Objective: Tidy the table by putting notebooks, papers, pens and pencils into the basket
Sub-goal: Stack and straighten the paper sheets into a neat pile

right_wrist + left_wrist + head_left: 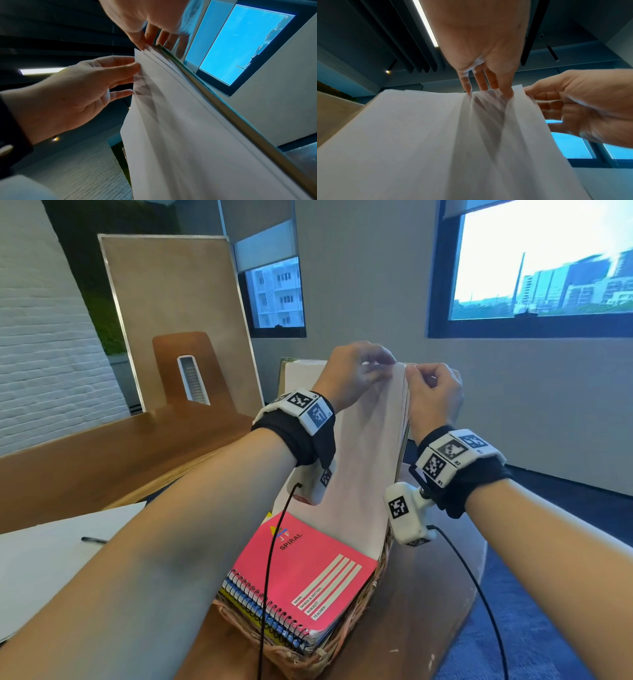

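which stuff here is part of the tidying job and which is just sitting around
Part of the job:
- wicker basket
- pink spiral notebook, on the stack in the basket
- white papers, standing in the basket, top edge pinched by left hand and right hand
- loose sheet and black pen on the table

Just lying about:
- wooden chair
- leaning board

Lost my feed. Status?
Both hands, left and right, pinch papers' top edge. Papers upright in basket behind notebooks. Pen left on table.
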A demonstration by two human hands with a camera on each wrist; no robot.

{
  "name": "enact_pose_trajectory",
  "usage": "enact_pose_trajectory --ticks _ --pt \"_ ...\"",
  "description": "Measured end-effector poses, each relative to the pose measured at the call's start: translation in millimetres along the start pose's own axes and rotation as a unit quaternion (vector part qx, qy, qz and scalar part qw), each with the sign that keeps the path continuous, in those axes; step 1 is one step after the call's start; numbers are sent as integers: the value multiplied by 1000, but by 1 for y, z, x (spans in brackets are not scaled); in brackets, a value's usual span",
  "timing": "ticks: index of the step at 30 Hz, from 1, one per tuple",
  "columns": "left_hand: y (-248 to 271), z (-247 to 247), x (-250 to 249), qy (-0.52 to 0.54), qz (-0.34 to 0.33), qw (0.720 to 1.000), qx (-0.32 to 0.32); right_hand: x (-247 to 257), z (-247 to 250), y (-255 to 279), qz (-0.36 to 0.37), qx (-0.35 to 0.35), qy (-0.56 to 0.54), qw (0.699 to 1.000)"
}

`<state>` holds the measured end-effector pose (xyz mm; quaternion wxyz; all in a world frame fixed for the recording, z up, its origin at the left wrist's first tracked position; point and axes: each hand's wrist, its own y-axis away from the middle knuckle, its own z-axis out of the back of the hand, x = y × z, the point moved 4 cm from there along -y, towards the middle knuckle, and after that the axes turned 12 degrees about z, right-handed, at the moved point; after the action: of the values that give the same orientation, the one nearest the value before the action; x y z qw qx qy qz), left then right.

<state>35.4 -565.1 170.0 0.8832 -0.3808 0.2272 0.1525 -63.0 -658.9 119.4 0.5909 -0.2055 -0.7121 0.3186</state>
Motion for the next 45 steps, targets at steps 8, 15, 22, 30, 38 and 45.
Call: enact_pose_trajectory --ticks 8,15,22,30,38,45 --pt "2 4 -1 -19 -17 1000 -8 7 2 -7 45 17 37 998" --pt "1 12 3 -65 -28 997 -23 3 0 -5 18 7 34 999" --pt "4 5 4 -37 -13 999 12 -3 -4 -1 -2 35 -45 998" --pt "9 -22 -8 -68 -31 997 23 -16 -8 9 -25 -6 -119 993" --pt "11 -30 -12 -43 -32 998 -44 -14 0 9 -17 -26 -100 994" --pt "22 -20 -16 1 -35 998 -44 5 3 8 21 -66 -63 996"
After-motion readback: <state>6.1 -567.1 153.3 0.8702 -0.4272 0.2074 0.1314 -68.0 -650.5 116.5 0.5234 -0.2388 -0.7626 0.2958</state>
